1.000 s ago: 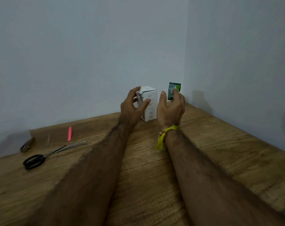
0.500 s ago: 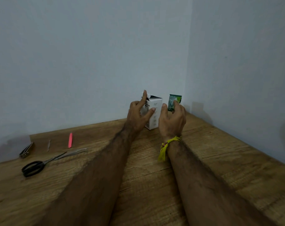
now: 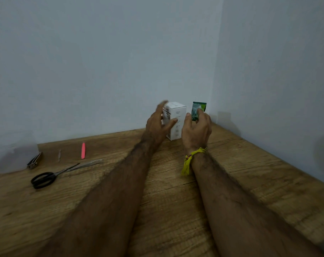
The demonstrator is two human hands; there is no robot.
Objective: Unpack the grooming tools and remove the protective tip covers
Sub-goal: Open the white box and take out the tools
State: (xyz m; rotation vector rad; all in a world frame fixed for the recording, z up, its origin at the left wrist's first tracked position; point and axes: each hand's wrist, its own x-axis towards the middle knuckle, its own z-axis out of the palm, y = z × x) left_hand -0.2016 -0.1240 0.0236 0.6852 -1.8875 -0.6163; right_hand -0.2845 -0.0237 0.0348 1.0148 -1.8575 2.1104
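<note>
White cardboard box (image 3: 175, 121) is standing by the wall corner; left hand (image 3: 157, 125) is reaching with spread fingers, right hand (image 3: 196, 130) is hovering, loosely curled, holding nothing. Probably light, crushable, so its side faces look the safest hold.

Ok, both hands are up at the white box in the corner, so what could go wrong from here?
1. The left hand looks blurred and only partly on the white box; a loose hold may tip it over.
2. The right hand is right in front of the green packet standing upright; it could get knocked flat.
3. The scissors and tweezers lie by the left forearm; pulling back could sweep them across the table.
</note>
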